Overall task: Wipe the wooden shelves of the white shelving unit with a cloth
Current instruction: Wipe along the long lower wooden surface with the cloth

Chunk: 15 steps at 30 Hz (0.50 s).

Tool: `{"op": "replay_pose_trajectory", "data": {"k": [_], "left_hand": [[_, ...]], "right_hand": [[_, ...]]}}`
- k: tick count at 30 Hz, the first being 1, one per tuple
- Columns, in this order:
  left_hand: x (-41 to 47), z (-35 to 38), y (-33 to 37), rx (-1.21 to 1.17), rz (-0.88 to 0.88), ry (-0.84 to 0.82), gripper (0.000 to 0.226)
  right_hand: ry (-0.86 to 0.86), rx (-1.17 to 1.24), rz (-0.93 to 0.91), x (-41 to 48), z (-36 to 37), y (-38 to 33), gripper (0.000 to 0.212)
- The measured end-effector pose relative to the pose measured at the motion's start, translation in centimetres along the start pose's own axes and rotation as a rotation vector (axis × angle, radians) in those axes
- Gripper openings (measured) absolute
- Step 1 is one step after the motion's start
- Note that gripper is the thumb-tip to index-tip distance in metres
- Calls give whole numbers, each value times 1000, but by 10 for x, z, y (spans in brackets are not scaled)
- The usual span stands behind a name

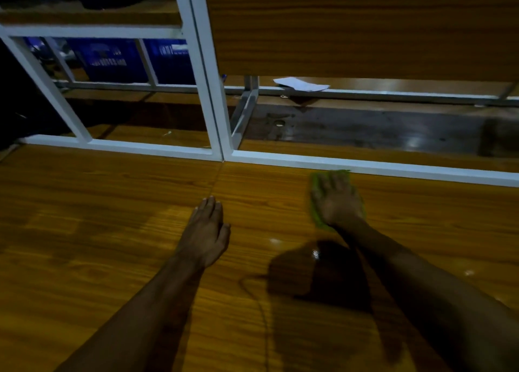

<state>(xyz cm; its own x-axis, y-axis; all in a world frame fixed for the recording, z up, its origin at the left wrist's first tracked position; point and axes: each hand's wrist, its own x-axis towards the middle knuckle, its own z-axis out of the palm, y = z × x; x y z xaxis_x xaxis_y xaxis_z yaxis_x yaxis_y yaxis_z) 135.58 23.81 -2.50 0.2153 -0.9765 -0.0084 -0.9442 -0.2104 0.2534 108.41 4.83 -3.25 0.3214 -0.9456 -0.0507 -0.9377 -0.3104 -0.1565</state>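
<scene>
Right hand (338,200) lies flat, fingers spread, pressing a green cloth (316,217) onto the wooden shelf (112,231). The cloth's far edge touches the white frame rail (365,166) bounding the shelf's back; green shows only at the hand's left side and beyond the fingertips, blurred. Left hand (206,232) rests palm down, fingers together, holding nothing, left of the cloth, just beside the seam (217,175) where two shelf boards meet. Open board extends left, right and toward the viewer from the cloth. Behind the rail: one white sheet of paper (302,84) on a lower level, blue containers (118,59) at far left, count uncertain. Shelf surface glossy, orange-brown grain, with reflections.
</scene>
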Motion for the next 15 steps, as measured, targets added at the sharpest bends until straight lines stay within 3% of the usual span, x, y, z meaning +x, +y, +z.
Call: {"op": "replay_pose_trajectory", "data": {"k": [3,6,10,15], "left_hand": [[-2,1,-1,-8,9,1,75],[-1,3,-3,-34,23,22,73],[2,5,-6,-172,13,81,71],[-1,5,-6,-266,32,113,70]], "right_hand": [[41,17,202,-14,-6,66,78],[33,23,320,-14,-11,66,74],[49,1,272,5,1,-8,73],[-15,16,64,2,23,-134,65]]}}
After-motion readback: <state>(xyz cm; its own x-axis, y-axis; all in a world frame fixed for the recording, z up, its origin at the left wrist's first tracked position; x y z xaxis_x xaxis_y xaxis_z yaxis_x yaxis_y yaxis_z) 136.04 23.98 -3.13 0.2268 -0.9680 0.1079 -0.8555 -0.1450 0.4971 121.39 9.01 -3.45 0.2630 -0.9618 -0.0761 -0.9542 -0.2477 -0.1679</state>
